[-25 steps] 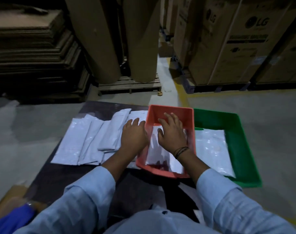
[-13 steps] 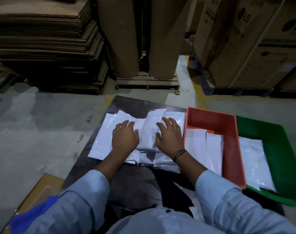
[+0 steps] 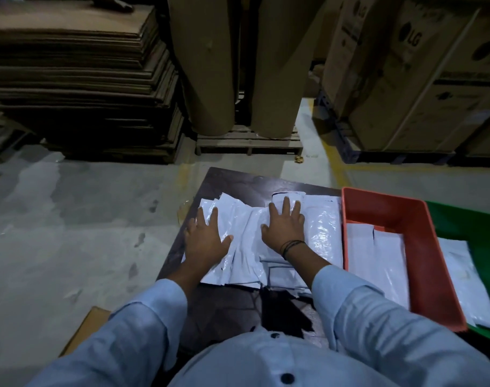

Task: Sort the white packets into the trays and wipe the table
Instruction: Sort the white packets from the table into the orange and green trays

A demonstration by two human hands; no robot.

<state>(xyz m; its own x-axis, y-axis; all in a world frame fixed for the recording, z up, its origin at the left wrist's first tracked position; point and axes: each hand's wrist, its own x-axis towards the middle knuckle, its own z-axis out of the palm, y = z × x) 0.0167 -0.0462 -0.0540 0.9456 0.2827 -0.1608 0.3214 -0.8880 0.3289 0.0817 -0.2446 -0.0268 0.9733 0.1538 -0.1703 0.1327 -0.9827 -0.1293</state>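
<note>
A heap of white packets [image 3: 249,247] lies overlapping on the dark table [image 3: 238,182]. My left hand [image 3: 206,241] rests flat on the left side of the heap, fingers straight and spread. My right hand [image 3: 285,227], with a dark band at the wrist, lies flat on the packets in the middle of the heap. To the right stands the red tray [image 3: 431,247] with white packets [image 3: 377,261] in it. Beyond it, at the right edge, sits the green tray [image 3: 472,227], which also holds white packets [image 3: 461,286].
The table stands on a grey concrete floor [image 3: 70,219]. Behind it are a stack of flat cardboard sheets [image 3: 79,79], two big brown paper rolls [image 3: 238,65] on a wooden pallet, and large cartons [image 3: 419,74]. A cardboard piece [image 3: 90,328] lies by the table's near left corner.
My right hand has left the red tray and come onto the packet heap. My left hand has slid further left over the heap. The view has swung left.
</note>
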